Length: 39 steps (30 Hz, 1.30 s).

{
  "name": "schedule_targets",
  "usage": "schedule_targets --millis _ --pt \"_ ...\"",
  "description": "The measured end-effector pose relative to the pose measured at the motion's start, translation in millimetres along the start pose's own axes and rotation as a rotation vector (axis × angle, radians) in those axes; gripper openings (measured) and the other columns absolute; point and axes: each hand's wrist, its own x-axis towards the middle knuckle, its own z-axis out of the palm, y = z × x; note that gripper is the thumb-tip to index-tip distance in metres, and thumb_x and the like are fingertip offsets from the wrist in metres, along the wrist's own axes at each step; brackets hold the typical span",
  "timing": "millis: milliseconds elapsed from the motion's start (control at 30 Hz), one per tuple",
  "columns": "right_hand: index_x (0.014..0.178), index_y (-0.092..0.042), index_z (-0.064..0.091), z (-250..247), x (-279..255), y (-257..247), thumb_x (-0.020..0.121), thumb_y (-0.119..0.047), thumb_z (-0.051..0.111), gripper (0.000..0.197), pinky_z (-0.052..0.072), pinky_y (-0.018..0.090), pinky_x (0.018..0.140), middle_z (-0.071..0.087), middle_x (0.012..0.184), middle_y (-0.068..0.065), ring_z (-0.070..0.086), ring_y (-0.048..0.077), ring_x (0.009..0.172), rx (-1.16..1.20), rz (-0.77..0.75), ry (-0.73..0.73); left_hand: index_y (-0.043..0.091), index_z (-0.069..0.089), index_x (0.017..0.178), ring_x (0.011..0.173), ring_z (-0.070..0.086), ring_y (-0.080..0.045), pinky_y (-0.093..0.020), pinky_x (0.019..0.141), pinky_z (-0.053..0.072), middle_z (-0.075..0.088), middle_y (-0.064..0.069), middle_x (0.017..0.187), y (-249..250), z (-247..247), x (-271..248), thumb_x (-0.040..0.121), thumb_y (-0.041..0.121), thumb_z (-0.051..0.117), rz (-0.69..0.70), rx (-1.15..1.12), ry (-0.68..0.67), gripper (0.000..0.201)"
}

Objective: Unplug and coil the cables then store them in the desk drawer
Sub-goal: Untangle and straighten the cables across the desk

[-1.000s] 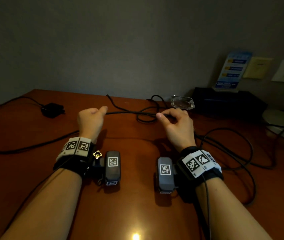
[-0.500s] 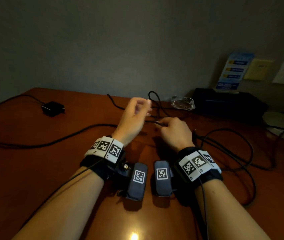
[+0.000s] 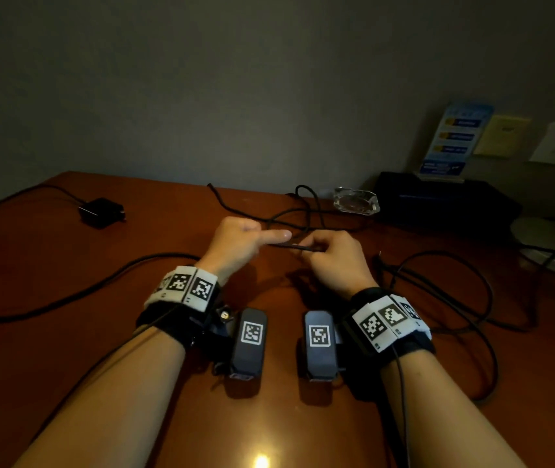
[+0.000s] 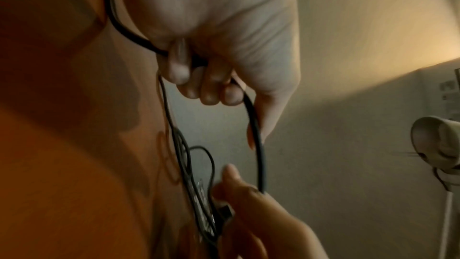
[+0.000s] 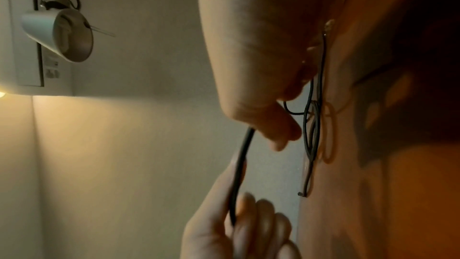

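Where the two hands meet above the middle of the desk (image 3: 66,349), a short span of thin black cable (image 3: 294,245) runs between them. The left hand (image 3: 235,246) is closed round it, three fingers curled over the strand and the thumb lying along it, as the left wrist view shows. The right hand (image 3: 335,256) pinches the same strand between thumb and fingertips; its other fingers are too blurred to read, though they appear curled. From the left fist the cable trails left and near across the desk; further slack lies tangled at the far centre and in wide loops at the right. A black power adapter (image 3: 102,212) sits at the far left and a glass ashtray (image 3: 357,201) at the far centre-right. Judged from its sag and loose curves, the cable is light, limp and smooth-jacketed: it should bend readily into loops but may spring open or slide through a loose grip. Holding it close to each forming loop, and at the plug bodies when unplugging, seems soundest.
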Motion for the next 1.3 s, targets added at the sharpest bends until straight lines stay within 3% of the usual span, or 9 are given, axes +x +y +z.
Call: schedule_targets --millis 267,433,500,600,767,833,1033,1233,1300 --pt "0.063 -0.017 0.064 -21.3 3.5 22.7 0.075 -0.049 0.075 0.036 0.051 0.031 0.063 0.064 0.061 -0.004 0.063 0.018 0.067 0.121 0.134 0.3 0.015 0.061 0.074 0.045 0.024 -0.008 -0.018 0.032 0.017 0.03 0.012 0.039 -7.1 -71.5 15.8 0.079 0.007 0.065 -0.264 -0.608 0.497 0.01" --pt "0.062 -0.006 0.062 -27.7 2.3 18.5 0.075 -0.036 0.071 0.034 0.047 0.046 0.068 0.054 0.055 0.005 0.052 0.033 0.06 0.267 0.151 0.373 0.012 0.06 0.093 0.046 0.025 -0.013 -0.022 0.04 0.022 0.033 0.004 0.05 -7.2 -60.4 20.2 0.082 0.013 0.068 -0.286 -0.459 0.555 0.014" --pt "0.068 -0.001 0.064 -28.2 0.3 13.0 0.071 -0.03 0.071 0.03 0.045 0.051 0.068 0.053 0.06 0.019 0.05 0.042 0.063 0.348 0.121 0.345 0.014 0.056 0.069 0.05 0.026 -0.015 -0.028 0.048 0.023 0.033 0.0 0.056 -9.3 -44.4 17.6 0.081 0.02 0.072 -0.243 -0.314 0.522 0.02" --pt "0.047 -0.02 0.051 -25.5 1.3 11.1 0.069 -0.022 0.068 0.028 0.035 0.033 0.055 0.045 0.051 -0.001 0.041 0.016 0.05 0.579 0.041 0.163 0.012 0.046 0.052 0.047 0.028 -0.016 -0.029 0.048 0.023 0.032 0.0 0.049 -20.5 -22.9 10.9 0.085 0.027 0.068 -0.152 -0.091 0.373 0.042" --pt "0.052 -0.014 0.049 -23.0 -0.3 0.0 0.091 -0.044 0.048 0.05 0.027 0.017 0.044 0.046 0.053 -0.001 0.037 0.006 0.045 0.819 0.03 0.047 0.012 0.054 0.055 0.057 0.062 -0.008 -0.016 0.059 0.048 0.062 -0.008 0.059 -26.9 -18.0 10.5 0.088 0.025 0.068 -0.11 0.048 0.184 0.039" --pt "0.049 -0.012 0.048 -21.5 1.9 0.4 0.099 -0.04 0.039 0.058 0.029 0.018 0.048 0.044 0.05 0.0 0.037 0.008 0.045 0.737 -0.002 0.003 0.016 0.054 0.055 0.076 0.069 -0.016 -0.03 0.074 0.055 0.071 -0.013 0.076 -30.3 -19.5 13.5 0.084 0.025 0.074 -0.106 0.052 0.149 0.036" --pt "0.047 -0.019 0.05 -12.1 8.6 11.0 0.081 -0.046 0.07 0.047 0.044 0.035 0.07 0.051 0.054 0.003 0.048 0.018 0.056 0.308 -0.007 0.043 0.014 0.061 0.083 0.075 0.068 -0.015 -0.038 0.076 0.055 0.07 0.001 0.074 -7.2 -6.7 11.7 0.09 0.039 0.065 0.018 -0.022 0.18 0.026" --pt "0.076 -0.016 0.068 -14.0 11.6 14.0 0.086 -0.048 0.064 0.034 0.051 0.036 0.074 0.071 0.077 0.003 0.065 0.022 0.081 -0.209 -0.024 0.081 0.008 0.06 0.107 0.06 0.059 -0.012 -0.022 0.042 0.048 0.063 -0.003 0.077 32.0 35.7 -15.4 0.096 0.049 0.05 -0.055 0.077 -0.321 0.043" --pt "0.077 -0.017 0.066 -15.2 10.2 14.8 0.09 -0.048 0.059 0.034 0.052 0.039 0.077 0.071 0.083 0.006 0.065 0.028 0.087 -0.222 -0.03 0.103 0.012 0.061 0.093 0.04 0.047 -0.009 -0.016 0.036 0.033 0.061 -0.002 0.065 27.3 41.7 -16.5 0.093 0.058 0.047 -0.045 0.265 -0.388 0.048"
